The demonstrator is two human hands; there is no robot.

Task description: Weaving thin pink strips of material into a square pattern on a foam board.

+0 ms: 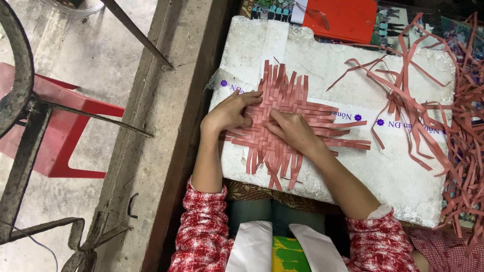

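Observation:
A flat woven mat of pink strips (290, 95) lies on a white foam board (363, 166) across my lap. Loose strip ends stick out from all sides of the weave. My left hand (229, 113) rests on the mat's left edge, fingers pressing down on the strips. My right hand (292, 130) lies on the middle of the weave, its fingertips pinching at a strip near the centre. Both hands touch the mat and sit close together.
A heap of loose pink strips (454, 126) spreads over the board's right end. A red folder (343, 19) lies beyond the board. To the left are a concrete ledge (161, 111), a red plastic stool (55, 131) and rusty metal bars (22, 126).

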